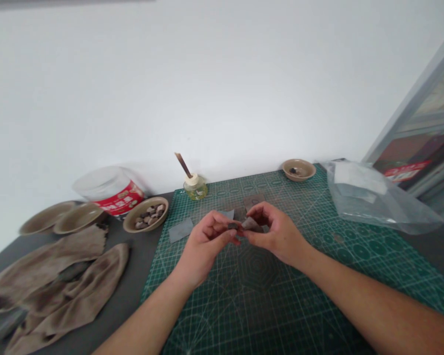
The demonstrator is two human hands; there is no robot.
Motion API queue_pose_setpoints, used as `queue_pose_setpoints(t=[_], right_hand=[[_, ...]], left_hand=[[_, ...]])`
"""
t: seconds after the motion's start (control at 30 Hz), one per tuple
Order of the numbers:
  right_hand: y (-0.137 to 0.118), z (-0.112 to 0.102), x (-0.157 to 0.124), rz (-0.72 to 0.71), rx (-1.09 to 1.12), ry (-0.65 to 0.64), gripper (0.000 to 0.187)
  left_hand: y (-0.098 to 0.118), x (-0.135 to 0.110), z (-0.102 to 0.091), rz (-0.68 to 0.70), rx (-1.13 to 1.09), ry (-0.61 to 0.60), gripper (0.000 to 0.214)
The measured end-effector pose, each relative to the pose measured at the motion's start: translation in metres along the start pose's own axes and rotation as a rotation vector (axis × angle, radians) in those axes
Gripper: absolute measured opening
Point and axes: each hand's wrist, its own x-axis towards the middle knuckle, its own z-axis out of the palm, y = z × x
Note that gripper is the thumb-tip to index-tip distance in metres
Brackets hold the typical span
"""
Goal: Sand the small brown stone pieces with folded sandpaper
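My left hand (209,241) pinches a small dark stone (233,226) between thumb and fingers, above the green cutting mat (222,301). Close beside it, my right hand (276,229) is closed on a bent piece of grey-brown sandpaper (252,225), its edge near the stone. Whether stone and paper touch is hard to tell. A flat grey sheet (181,230) lies left of my hands. Another grey sheet (227,214) and a brownish square (254,201) lie just behind them, partly hidden by my fingers.
At left, a bowl of several stones (150,217) stands by two other bowls (79,218), a plastic tub (113,192) and a crumpled brown cloth (62,276). A glass jar (195,187) holds sticks. Back right are a bowl (299,170) with small dark pieces and a plastic bag (377,197).
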Motion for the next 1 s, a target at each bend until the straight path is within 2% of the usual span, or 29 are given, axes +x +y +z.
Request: queue_pose_setpoints(t=[0.17,0.27,0.37,0.43,0.57,0.73,1.0], right_hand=[[-0.004,-0.004,-0.001,-0.075,-0.183,0.033,0.007],[-0.007,-0.004,-0.003,-0.271,-0.33,0.057,0.018],[-0.007,0.0,-0.006,-0.519,-0.485,0.007,0.03],[-0.005,0.003,-0.008,-0.603,-0.583,-0.01,0.033],[-0.006,0.007,-0.011,-0.644,-0.698,-0.01,0.036],[-0.007,0.008,-0.011,-0.644,-0.804,-0.049,0.038],[-0.005,0.008,-0.013,-0.673,-0.855,-0.029,0.039]], left_hand=[[-0.001,0.002,0.0,0.028,0.091,0.064,0.014],[-0.002,0.002,0.001,0.081,0.252,0.151,0.014],[-0.002,0.001,0.002,0.094,0.382,0.19,0.011],[-0.002,-0.001,0.003,0.101,0.429,0.219,0.009],[0.0,-0.005,0.004,0.144,0.502,0.268,0.006],[0.001,-0.007,0.007,0.133,0.587,0.31,0.006],[-0.002,-0.006,0.007,0.156,0.551,0.309,0.006]])
